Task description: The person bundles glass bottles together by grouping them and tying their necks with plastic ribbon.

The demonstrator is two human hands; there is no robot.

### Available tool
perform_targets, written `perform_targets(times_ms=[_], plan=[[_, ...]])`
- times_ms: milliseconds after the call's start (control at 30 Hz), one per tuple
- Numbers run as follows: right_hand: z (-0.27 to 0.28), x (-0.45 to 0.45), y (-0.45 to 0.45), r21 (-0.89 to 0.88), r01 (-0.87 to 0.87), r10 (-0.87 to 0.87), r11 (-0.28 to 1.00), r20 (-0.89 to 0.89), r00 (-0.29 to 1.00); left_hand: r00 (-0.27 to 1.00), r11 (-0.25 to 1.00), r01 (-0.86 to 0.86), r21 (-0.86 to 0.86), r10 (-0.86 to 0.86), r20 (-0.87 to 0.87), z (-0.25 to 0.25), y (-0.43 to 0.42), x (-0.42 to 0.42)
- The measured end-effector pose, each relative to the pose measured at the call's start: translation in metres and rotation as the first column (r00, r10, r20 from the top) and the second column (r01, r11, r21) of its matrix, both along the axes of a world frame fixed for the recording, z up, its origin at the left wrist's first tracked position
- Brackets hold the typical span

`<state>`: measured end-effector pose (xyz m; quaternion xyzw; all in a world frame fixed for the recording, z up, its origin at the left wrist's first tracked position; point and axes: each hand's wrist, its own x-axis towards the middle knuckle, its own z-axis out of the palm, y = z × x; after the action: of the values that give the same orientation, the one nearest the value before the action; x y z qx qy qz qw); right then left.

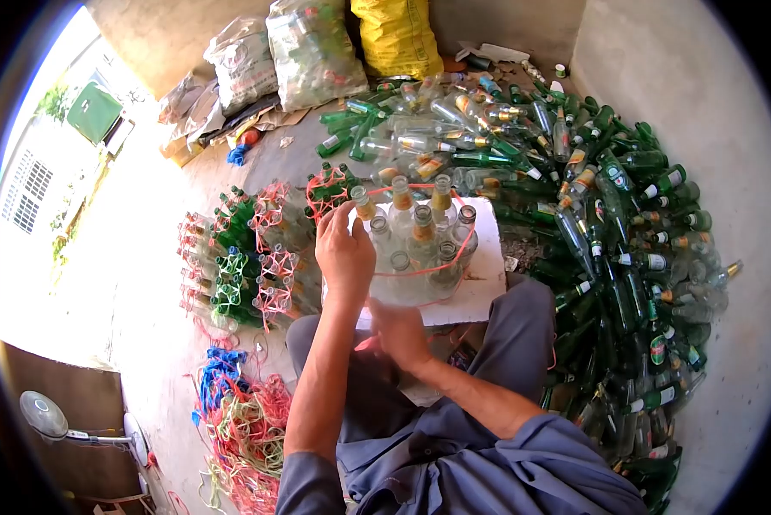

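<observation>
A group of several clear glass bottles (422, 245) stands upright on a white board (481, 283) in front of my knees. Pink plastic string (396, 275) loops loosely around the group. My left hand (345, 253) is at the group's left side, its fingers bent against the nearest glass bottle (362, 204). Lower down, in front of the board's near edge, my right hand (396, 333) is smeared by motion. A bit of pink string shows below its fingers, which look closed on it.
Bundles of tied bottles (246, 249) stand to the left. A large heap of loose green and clear bottles (608, 257) covers the right side. Tangled string (246, 421) lies at the lower left, near a fan (44, 415). Filled sacks (317, 51) lean against the back wall.
</observation>
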<state>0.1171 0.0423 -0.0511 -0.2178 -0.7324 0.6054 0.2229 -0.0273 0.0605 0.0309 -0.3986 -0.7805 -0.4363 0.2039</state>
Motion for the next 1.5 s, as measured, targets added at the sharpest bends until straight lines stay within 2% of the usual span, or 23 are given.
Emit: perform_targets(times_ms=[67,167,333,600,700,800,933,1067,1200,1300,1400,1500], plan=[[-0.002,0.000,0.000,0.107,0.000,0.001,0.994,-0.011,1.000,0.999,0.999,0.029,0.015,-0.030,0.025,0.002,0.001,0.000],[0.003,0.005,0.005,0.167,-0.021,0.017,0.986,0.026,1.000,0.998,1.000,0.026,0.017,-0.027,0.051,0.002,0.001,0.001],[0.025,0.011,0.005,0.017,-0.024,0.022,1.000,0.092,0.995,0.999,0.999,0.020,0.041,-0.021,0.033,0.003,0.000,-0.001],[0.033,0.020,0.003,0.032,0.043,-0.045,0.999,0.041,0.998,0.997,0.997,0.024,0.070,-0.029,0.072,0.005,0.002,-0.001],[0.024,0.020,0.004,0.006,0.114,-0.113,0.993,-0.063,0.992,0.998,0.997,0.030,0.067,-0.033,0.047,0.005,0.003,-0.003],[0.027,0.022,0.007,0.044,0.121,-0.117,0.992,-0.084,0.990,0.998,0.997,0.023,0.074,-0.028,0.059,0.003,0.004,-0.003],[0.020,0.024,0.022,0.236,0.128,-0.094,0.963,-0.149,0.984,0.994,0.994,0.026,0.104,-0.037,0.102,0.000,0.004,-0.004],[0.027,0.029,0.045,0.389,0.081,-0.027,0.918,-0.142,0.990,0.988,0.991,0.053,0.125,-0.070,0.135,0.000,0.004,-0.002],[0.065,0.036,0.073,0.638,0.002,0.030,0.770,-0.039,0.999,0.991,0.990,0.053,0.134,-0.068,0.114,-0.003,0.005,-0.003],[0.073,0.034,0.095,0.716,-0.067,0.095,0.695,0.002,0.995,0.990,0.992,0.042,0.118,-0.057,0.127,-0.001,0.005,-0.003],[0.078,0.025,0.105,0.814,-0.055,0.087,0.579,0.006,0.996,0.988,0.991,0.041,0.124,-0.058,0.144,-0.001,0.005,-0.001],[0.077,0.014,0.117,0.826,-0.057,0.077,0.561,0.017,0.997,0.987,0.990,0.041,0.136,-0.061,0.149,-0.002,0.006,-0.001]])
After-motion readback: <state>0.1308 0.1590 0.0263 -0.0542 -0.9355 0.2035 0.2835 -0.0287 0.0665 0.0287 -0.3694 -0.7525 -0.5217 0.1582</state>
